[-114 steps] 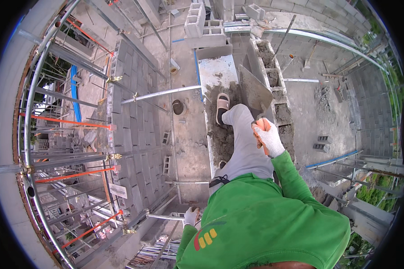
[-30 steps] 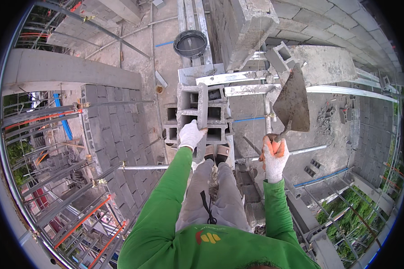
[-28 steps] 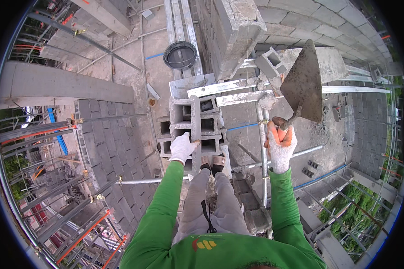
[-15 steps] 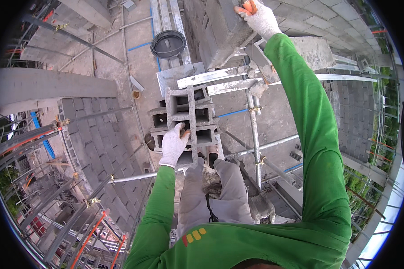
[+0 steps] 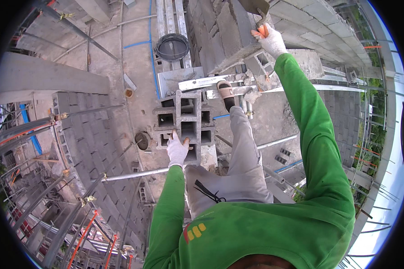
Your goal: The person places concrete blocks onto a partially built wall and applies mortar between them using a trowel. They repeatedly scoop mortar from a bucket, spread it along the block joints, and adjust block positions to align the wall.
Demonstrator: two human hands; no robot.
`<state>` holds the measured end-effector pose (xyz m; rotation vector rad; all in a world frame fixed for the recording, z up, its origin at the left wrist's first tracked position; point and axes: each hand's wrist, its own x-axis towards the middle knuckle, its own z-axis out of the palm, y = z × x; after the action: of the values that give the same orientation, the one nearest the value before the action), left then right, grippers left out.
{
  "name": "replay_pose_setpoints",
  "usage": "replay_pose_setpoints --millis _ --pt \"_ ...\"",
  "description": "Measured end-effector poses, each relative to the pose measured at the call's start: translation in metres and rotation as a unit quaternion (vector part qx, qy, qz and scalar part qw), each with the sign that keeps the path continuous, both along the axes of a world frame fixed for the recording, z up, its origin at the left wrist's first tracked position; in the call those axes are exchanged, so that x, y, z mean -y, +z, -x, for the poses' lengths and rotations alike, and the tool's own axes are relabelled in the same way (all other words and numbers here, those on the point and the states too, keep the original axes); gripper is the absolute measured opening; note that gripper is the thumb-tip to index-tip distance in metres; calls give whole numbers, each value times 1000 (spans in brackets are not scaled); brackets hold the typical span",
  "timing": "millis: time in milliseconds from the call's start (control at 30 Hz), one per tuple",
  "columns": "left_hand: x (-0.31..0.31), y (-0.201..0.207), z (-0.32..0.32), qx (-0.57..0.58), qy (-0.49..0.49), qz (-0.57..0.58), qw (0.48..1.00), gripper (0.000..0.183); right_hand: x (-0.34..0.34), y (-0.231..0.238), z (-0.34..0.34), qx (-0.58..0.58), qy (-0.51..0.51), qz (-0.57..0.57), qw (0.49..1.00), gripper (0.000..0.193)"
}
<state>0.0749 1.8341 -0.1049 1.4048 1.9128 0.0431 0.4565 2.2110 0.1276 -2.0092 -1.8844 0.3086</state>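
Note:
My left hand [image 5: 178, 150], in a whitish work glove, grips the left side wall of a grey hollow concrete block [image 5: 188, 119]. Its index finger lies along the wall and the thumb is by a hollow. The block sits on top of a stack of similar hollow blocks [image 5: 165, 119], open cells facing up. Stretched out to the far right, my gloved right hand [image 5: 272, 41] is closed round the orange handle of a trowel [image 5: 256, 6]. The trowel's blade is over the top of a block wall [image 5: 231, 31] and partly cut off by the picture's edge.
A black round bucket [image 5: 172, 47] stands on long metal beams [image 5: 168, 20]. My sandalled right foot [image 5: 226, 91] is on a mortar-spattered metal plank [image 5: 202, 84]. Scaffold pipes [image 5: 134, 175] cross around me. Another block wall [image 5: 87, 148] rises at left.
My right foot has stepped forward onto the metal plank. My right hand has shifted with the trowel, whose blade now shows. My left hand stays at the top block.

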Motion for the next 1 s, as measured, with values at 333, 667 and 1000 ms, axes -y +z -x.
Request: replay_pose_setpoints --millis 333,667,1000 --pt "-8 -9 -11 37 64 -11 997 73 -74 -135 169 -195 39 227 953 40" --pt "-15 9 -10 235 332 31 913 51 -253 -428 222 324 216 250 887 29" --pt "-93 -13 36 -3 362 -119 925 34 -300 -496 217 406 283 221 840 31"
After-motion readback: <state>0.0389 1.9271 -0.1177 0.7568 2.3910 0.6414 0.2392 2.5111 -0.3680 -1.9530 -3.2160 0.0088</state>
